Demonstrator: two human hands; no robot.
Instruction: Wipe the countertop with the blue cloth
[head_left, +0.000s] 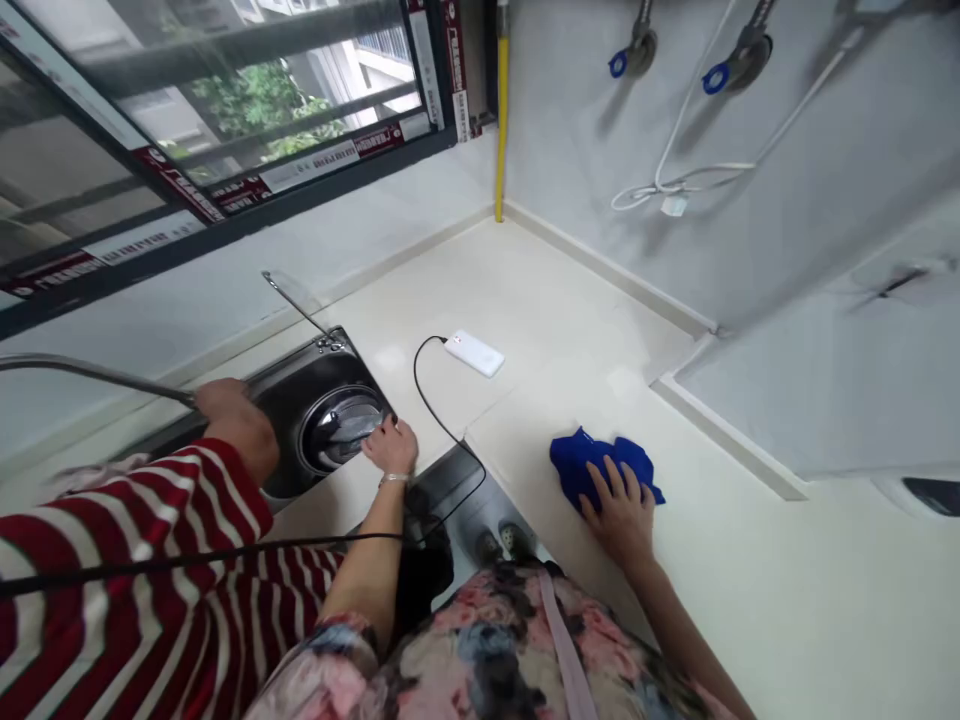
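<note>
My right hand [622, 510] lies flat with spread fingers on a crumpled blue cloth [604, 462], which rests on the pale countertop [555, 330]. At the near right corner of the dark metal sink [289, 385], my left hand [390, 445] has its fingers curled at the rim. Something small and dark shows by those fingers, too small to name. Inside the sink sits a round metal drain basket [341, 425]. A white power bank [474, 353] lies on the counter between my hands, with a black cable plugged into it.
At my left, a person in a red-and-white striped sleeve [142, 530] has a hand [236, 425] over the sink by a curved metal faucet [97, 372]. The black cable [442, 425] crosses the counter edge. A yellow pipe [502, 130] stands in the corner; valves [634, 55] and white cables hang on the wall.
</note>
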